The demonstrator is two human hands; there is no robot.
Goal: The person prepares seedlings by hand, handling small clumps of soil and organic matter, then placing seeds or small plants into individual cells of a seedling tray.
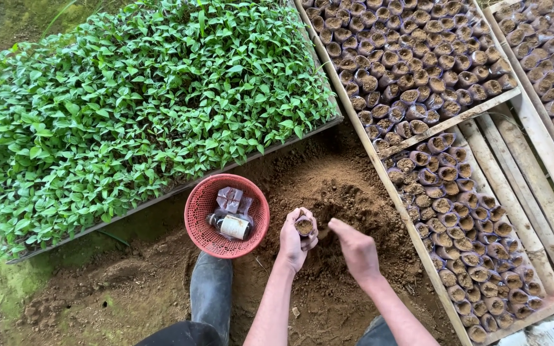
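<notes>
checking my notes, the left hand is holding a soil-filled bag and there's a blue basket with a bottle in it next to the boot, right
Not quite: the basket is red, not blue, as the head view shows. The rest holds: the left hand grips a small soil-filled bag, and the basket, with a bottle inside, sits by the boot.

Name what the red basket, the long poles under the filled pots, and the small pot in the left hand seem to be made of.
Red basket: probably moulded plastic, given its even perforated mesh and uniform matt colour.
Poles: likely bamboo, pale, round, with node rings.
Small pot in the left hand: seemingly a thin clear plastic sleeve packed with soil; too small for certainty.
</notes>
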